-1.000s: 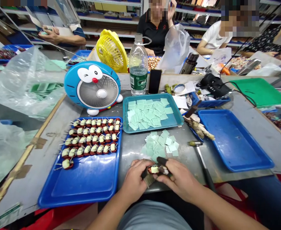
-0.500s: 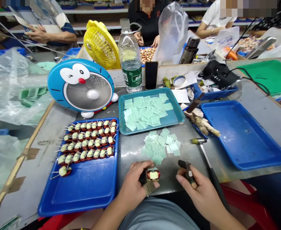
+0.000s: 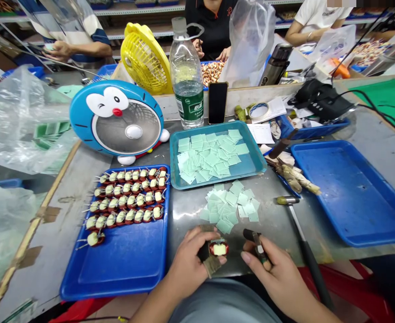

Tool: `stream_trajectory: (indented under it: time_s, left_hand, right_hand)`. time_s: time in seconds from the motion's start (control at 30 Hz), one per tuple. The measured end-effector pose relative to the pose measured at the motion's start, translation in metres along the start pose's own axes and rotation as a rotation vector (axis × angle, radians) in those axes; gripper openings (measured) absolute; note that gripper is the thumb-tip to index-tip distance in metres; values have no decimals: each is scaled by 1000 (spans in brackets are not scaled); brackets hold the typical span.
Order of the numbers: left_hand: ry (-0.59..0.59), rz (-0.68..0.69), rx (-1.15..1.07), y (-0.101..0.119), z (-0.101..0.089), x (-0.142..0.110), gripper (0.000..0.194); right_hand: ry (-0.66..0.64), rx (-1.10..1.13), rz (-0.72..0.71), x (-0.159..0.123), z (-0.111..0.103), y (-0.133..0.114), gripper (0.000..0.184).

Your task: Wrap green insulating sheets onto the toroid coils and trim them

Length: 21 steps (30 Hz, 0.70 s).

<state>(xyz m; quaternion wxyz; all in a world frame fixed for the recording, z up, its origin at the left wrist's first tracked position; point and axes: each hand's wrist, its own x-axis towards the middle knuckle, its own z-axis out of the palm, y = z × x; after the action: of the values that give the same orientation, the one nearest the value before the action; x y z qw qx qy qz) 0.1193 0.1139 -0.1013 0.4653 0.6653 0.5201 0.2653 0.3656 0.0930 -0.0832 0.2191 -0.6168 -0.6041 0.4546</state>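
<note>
Left hand (image 3: 190, 262) gripping wound coil (image 3: 219, 249), right hand (image 3: 274, 273) pinching dark tool (image 3: 257, 244) — well apart

Coils (image 3: 126, 202) in tray (image 3: 116, 269), left of paper squares (image 3: 226, 206)

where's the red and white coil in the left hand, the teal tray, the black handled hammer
red and white coil (image 3: 219, 249), head view, on its white middle
teal plastic tray (image 3: 172, 158), head view, on its left rim
black-handled metal hammer (image 3: 287, 200), head view, on its head
</note>
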Motion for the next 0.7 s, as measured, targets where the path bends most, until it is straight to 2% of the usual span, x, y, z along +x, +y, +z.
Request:
stream_trajectory:
  time_s: [0.07, 0.17, 0.33, 0.43, 0.6, 0.7]
  left_hand:
    - [-4, 13, -12, 0, 1, 1, 32]
    - [5, 10, -8, -1, 2, 1, 31]
    - [8, 23, -5, -1, 1, 0, 30]
    - [17, 47, 13, 2, 4, 2, 30]
    - [-4, 121, 53, 12, 18, 10, 31]
    - [-23, 142, 63, 12, 22, 13, 32]
  right_hand:
    - [-29, 25, 10, 2, 1, -4, 24]
    - [-100, 160, 78, 9, 5, -13, 22]
    - [-294, 498, 106, 24, 18, -28, 39]
    - [-272, 550, 90, 24, 21, -25, 38]
    - [-194, 571, 103, 11, 13, -13, 33]
    - [-161, 565, 109, 6, 10, -15, 36]
